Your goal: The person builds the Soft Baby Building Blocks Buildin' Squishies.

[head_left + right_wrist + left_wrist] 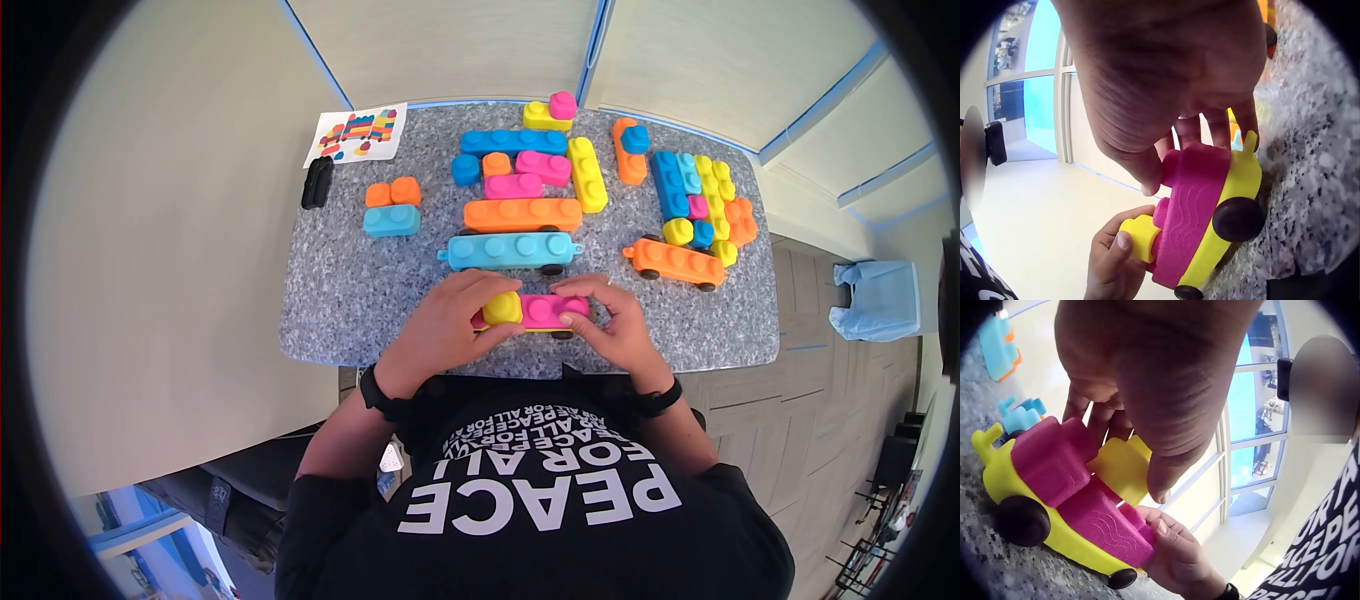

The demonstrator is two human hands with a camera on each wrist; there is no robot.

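A yellow wheeled base (pixel 1060 531) carries pink blocks (pixel 1194 194) along its top, near the table's front edge. The left hand (pixel 447 325) pinches a small yellow block (pixel 503 308) between thumb and fingers at the left part of the pink blocks; in the left wrist view the yellow block (pixel 1124 467) looks slightly tilted there. At the other end, the right hand (pixel 618 325) grips the pink block (pixel 541 311) with thumb in front and fingers behind. Whether the yellow block is fully seated cannot be told.
Behind the hands stand a light blue wheeled base (pixel 508 251) and an orange bar (pixel 523 214). An orange wheeled base (pixel 676 263) is at the right, below grouped blocks. A picture sheet (pixel 355 134), a black object (pixel 317 182) and a few blocks (pixel 391 220) lie left.
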